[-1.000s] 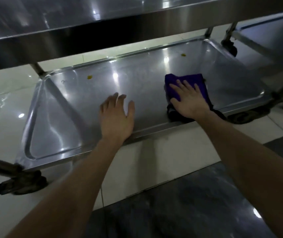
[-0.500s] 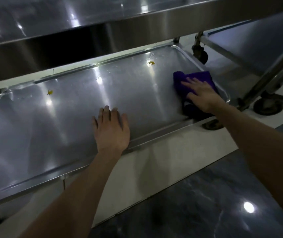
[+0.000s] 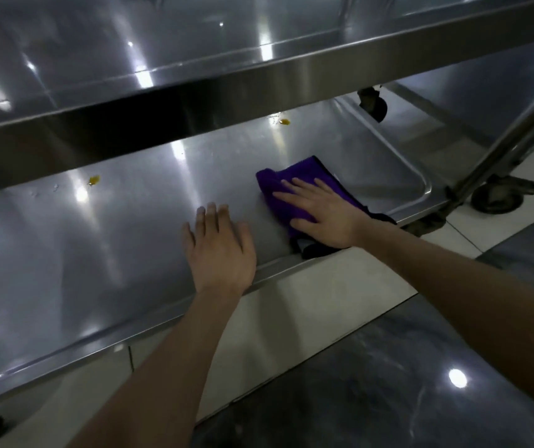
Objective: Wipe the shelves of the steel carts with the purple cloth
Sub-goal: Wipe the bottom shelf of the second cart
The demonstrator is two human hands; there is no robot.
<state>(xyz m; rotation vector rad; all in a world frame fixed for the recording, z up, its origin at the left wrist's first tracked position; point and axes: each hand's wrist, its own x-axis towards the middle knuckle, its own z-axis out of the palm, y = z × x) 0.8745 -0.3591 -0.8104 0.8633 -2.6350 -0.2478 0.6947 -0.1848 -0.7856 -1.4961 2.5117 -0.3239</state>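
Floor: pale tiles under the cart, dark polished stone on the near side.

Upper shelf: steel, crossing the whole far part of the view and overhanging the far strip of the shelf below.

Lower shelf: steel tray with a raised rim, and the one I am working on. Its right end and rounded corner are in view.

Second cart: to the right, with a slanted post and a caster at its foot.

My left hand: flat on the bare steel just inside the near rim, fingers straight and holding nothing. I take it to be a brace.

My right hand: flat on the purple cloth with fingers straight, pressing it down rather than clutching it.

The purple cloth: folded, on the right part of the lower shelf. It runs from the near rim toward the far side, and its far edge shows beyond my fingertips.

Far yellow spot: straight beyond the cloth, slightly left, close under the upper shelf's edge.

Left yellow spot: well apart from the cloth, far and left of my left hand.

Judgement: the right hand is the nearer one to the far spot, so a push away from me should reach it first. The left spot calls for a long sweep leftward.
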